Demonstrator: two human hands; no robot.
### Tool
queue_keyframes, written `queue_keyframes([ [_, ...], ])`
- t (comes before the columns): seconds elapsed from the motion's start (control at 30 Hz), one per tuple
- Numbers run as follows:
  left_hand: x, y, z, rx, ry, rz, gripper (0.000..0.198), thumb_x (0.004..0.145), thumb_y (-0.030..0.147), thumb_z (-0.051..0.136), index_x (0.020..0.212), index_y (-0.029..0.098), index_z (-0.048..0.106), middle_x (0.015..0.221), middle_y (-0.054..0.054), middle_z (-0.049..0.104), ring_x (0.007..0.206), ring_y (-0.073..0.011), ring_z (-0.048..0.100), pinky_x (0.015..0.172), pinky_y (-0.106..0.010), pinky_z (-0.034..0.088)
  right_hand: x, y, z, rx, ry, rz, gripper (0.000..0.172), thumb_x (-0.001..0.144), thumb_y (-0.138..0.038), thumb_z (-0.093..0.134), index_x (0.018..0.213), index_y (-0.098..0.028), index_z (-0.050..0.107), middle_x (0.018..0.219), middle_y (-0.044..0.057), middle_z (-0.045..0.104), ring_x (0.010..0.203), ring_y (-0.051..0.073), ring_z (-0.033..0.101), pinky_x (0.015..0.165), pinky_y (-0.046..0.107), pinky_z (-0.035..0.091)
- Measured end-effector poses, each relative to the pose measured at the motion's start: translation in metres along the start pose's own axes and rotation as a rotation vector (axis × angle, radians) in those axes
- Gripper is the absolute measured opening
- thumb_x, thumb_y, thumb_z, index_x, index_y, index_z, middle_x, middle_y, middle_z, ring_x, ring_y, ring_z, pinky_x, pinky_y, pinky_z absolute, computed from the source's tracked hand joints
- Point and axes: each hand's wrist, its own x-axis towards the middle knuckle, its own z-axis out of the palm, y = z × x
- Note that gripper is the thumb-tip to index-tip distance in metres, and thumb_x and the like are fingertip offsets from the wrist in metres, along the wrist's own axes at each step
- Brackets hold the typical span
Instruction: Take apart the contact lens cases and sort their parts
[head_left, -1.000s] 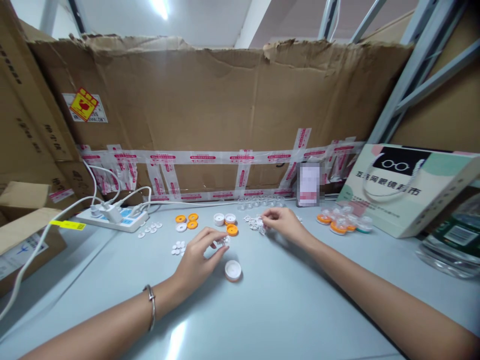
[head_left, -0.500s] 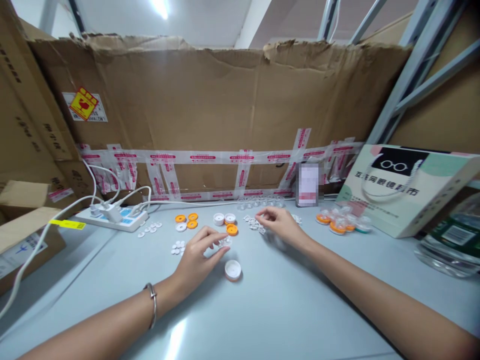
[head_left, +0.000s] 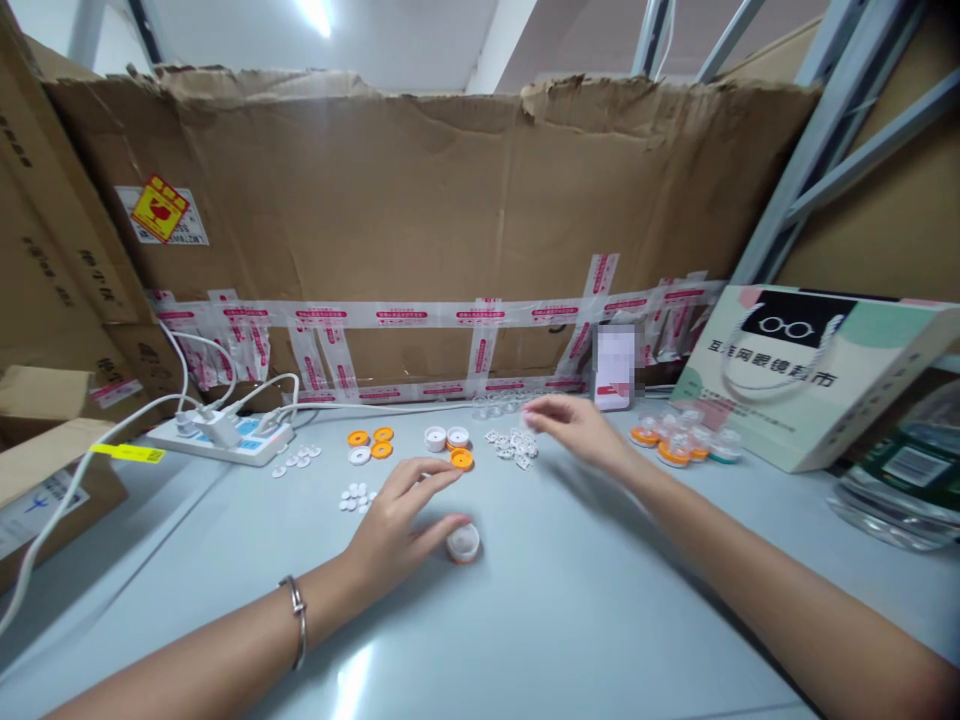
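My left hand hovers over the table with thumb and fingers apart, holding nothing. Its thumb tip is beside a round white cup with an orange base; whether it touches cannot be told. An orange disc lies just beyond the fingertips. My right hand is pinched at the right end of a row of clear plastic domes. Something pale shows at its fingertips, too small to make out. Close by is a pile of small white cut-out pieces.
White cups, orange rings and small white discs lie left of centre. Finished-looking orange pieces with clear domes cluster at right. A power strip, phone, paper bag and water bottle stand around.
My left hand's fingers have spread, and the clear piece at its fingertips is gone from there. My right hand has moved back and slightly right, from the white pieces to the clear domes.
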Motion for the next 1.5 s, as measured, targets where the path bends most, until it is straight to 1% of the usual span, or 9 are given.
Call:
queue_keyframes([
  [0.17,0.0,-0.008,-0.004,-0.034,-0.055,-0.098,0.022,0.087,0.022,0.049,0.109,0.022,0.054,0.107,-0.007,0.054,0.101,-0.0194,0.052,0.087,-0.037,0.044,0.025,0.045,-0.056,-0.281,0.005,0.133,0.013,0.061,-0.025,0.065,0.065,-0.013,0.068,0.064,0.007,0.068,0.061,0.019,0.06,0.059,0.029,0.044],
  [0.4,0.001,-0.011,-0.005,-0.07,-0.172,-0.142,0.022,0.089,0.024,0.044,0.11,0.022,0.053,0.109,-0.007,0.053,0.103,-0.0194,0.05,0.089,-0.036,0.041,0.024,0.07,-0.041,-0.355,-0.073,0.149,0.012,0.061,-0.024,0.065,0.064,-0.013,0.07,0.055,0.004,0.065,0.053,0.016,0.057,0.051,0.025,0.04],
  [0.57,0.005,-0.009,-0.012,-0.115,-0.329,-0.221,0.024,0.08,0.036,0.058,0.098,0.02,0.055,0.098,-0.005,0.055,0.093,-0.0195,0.052,0.082,-0.033,0.042,0.022,0.052,-0.041,-0.427,0.042,0.113,0.027,0.061,-0.033,0.068,0.078,-0.012,0.07,0.062,0.005,0.064,0.058,0.018,0.055,0.055,0.027,0.038],
  [0.63,0.006,-0.009,-0.015,-0.117,-0.41,-0.258,0.04,0.067,0.043,0.069,0.096,0.02,0.054,0.096,-0.004,0.054,0.09,-0.0202,0.051,0.08,-0.033,0.042,0.015,0.033,-0.033,-0.394,0.035,0.055,0.033,0.066,-0.042,0.064,0.082,-0.013,0.068,0.068,0.005,0.064,0.062,0.017,0.055,0.056,0.027,0.039],
  [0.73,0.005,-0.01,-0.014,-0.116,-0.497,-0.273,0.052,0.056,0.05,0.074,0.094,0.021,0.054,0.096,-0.004,0.053,0.091,-0.0212,0.049,0.08,-0.032,0.041,-0.007,0.0,-0.005,-0.216,-0.162,-0.102,0.033,0.07,-0.047,0.06,0.079,-0.015,0.066,0.07,0.003,0.061,0.065,0.015,0.053,0.06,0.026,0.041],
  [0.87,0.004,-0.011,-0.005,-0.105,-0.499,-0.265,0.045,0.061,0.051,0.072,0.089,0.02,0.056,0.094,-0.004,0.053,0.089,-0.0206,0.049,0.079,-0.031,0.039,-0.04,-0.026,0.042,-0.152,-0.428,-0.262,0.042,0.056,-0.045,0.074,0.085,-0.017,0.063,0.074,0.0,0.056,0.068,0.014,0.051,0.061,0.024,0.04],
  [0.97,0.004,-0.009,0.0,-0.103,-0.475,-0.261,0.039,0.065,0.05,0.069,0.085,0.019,0.057,0.091,-0.003,0.054,0.086,-0.0194,0.05,0.076,-0.03,0.039,-0.053,-0.027,0.063,-0.152,-0.488,-0.289,0.04,0.054,-0.044,0.077,0.081,-0.017,0.063,0.074,-0.001,0.055,0.066,0.013,0.049,0.058,0.023,0.038],
  [1.2,0.004,-0.006,0.001,-0.115,-0.427,-0.286,0.027,0.068,0.039,0.069,0.081,0.018,0.059,0.084,-0.002,0.056,0.081,-0.0179,0.053,0.072,-0.028,0.041,-0.053,-0.024,0.065,-0.066,-0.476,-0.258,0.023,0.061,-0.032,0.074,0.075,-0.016,0.065,0.07,0.0,0.055,0.065,0.013,0.049,0.058,0.023,0.038],
  [1.5,0.0,-0.007,0.0,-0.109,-0.445,-0.281,0.023,0.069,0.032,0.069,0.087,0.019,0.061,0.091,-0.003,0.058,0.091,-0.0206,0.053,0.085,-0.034,0.038,-0.024,-0.026,0.075,-0.231,-0.219,-0.352,0.023,0.073,-0.023,0.063,0.096,-0.019,0.065,0.091,0.005,0.052,0.085,0.017,0.052,0.077,0.031,0.042],
])
